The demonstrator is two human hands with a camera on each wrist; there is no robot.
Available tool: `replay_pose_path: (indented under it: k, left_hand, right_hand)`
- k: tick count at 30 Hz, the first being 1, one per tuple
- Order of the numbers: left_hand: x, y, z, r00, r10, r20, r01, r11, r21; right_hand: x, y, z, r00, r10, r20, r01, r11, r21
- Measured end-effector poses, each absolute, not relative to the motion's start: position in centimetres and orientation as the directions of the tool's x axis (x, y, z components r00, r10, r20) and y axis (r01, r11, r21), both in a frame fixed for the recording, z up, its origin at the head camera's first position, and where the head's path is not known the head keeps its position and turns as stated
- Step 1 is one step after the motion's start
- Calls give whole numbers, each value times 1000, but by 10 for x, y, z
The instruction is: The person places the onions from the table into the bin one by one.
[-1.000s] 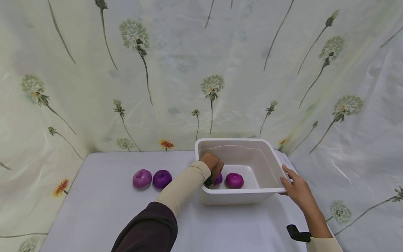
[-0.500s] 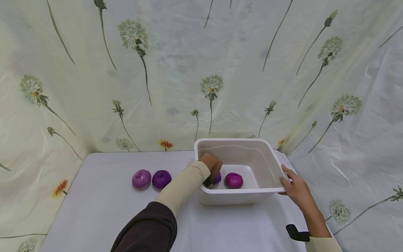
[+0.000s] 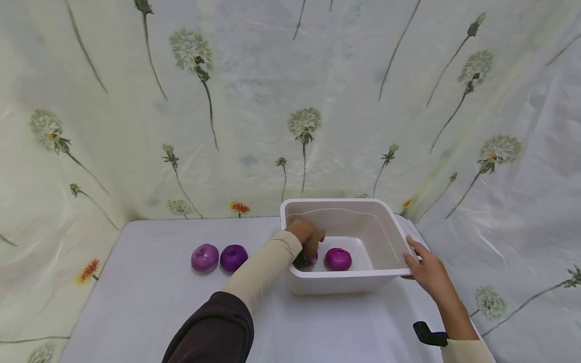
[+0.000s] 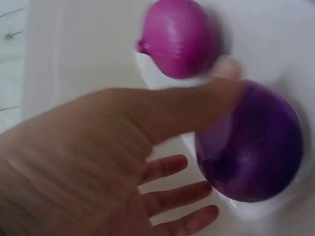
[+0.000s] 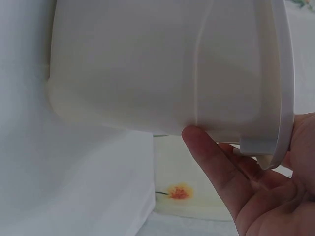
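Observation:
My left hand (image 3: 305, 234) reaches down into the left side of a white plastic tub (image 3: 345, 275). In the left wrist view its fingers are spread and fairly straight, and the thumb overlaps a dark purple onion (image 4: 263, 147) on the tub floor. Just beside that lies a magenta onion (image 4: 179, 37), which the head view shows near the tub's middle. The dark onion is mostly hidden by the hand in the head view. With thumb and fingers, my right hand (image 3: 428, 272) grips the tub's right rim; the right wrist view shows fingers against the outer wall (image 5: 147, 73).
Left of the tub, a light purple onion (image 3: 205, 258) and a darker purple onion (image 3: 233, 258) sit side by side on the white-covered table (image 3: 150, 302). Behind the table hangs a dandelion-print sheet (image 3: 254, 101).
My left hand's fingers have loosened and spread from around the dark purple onion, the hand staying inside the tub. The right hand keeps its grip on the rim.

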State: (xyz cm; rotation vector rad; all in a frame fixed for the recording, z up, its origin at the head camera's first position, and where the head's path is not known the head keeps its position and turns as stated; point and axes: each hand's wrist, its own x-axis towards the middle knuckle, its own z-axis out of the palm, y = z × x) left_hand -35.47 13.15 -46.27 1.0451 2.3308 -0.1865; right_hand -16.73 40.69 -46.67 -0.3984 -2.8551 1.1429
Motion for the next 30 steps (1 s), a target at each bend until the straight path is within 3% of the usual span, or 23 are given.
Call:
replay_pose_path:
  k: [4, 7, 12, 17, 22, 30]
  left_hand:
    - [-362, 134, -456, -445, 758, -476, 731, 615, 297]
    - [-365, 132, -442, -399, 852, -339, 744, 517, 423]
    - [-367, 112, -416, -422, 901, -104, 721, 402, 565]
    - [-364, 78, -397, -500, 864, 67, 689, 350, 634]
    - [-350, 33, -395, -628, 759, 172, 608, 341, 717]
    - [-305, -44, -455, -876, 428, 224, 403, 392, 827]
  right_hand:
    - [-167, 406, -466, -968, 245, -46, 210, 705, -677]
    - [-169, 406, -465, -970, 238, -38, 201, 712, -673]
    - [-174, 407, -464, -972, 231, -49, 204, 719, -665]
    - [-177, 407, -465, -971, 233, -61, 215, 728, -651]
    - [-178, 407, -468, -972, 229, -61, 212, 725, -655]
    - [-173, 408, -470, -969, 236, -66, 221, 726, -651]
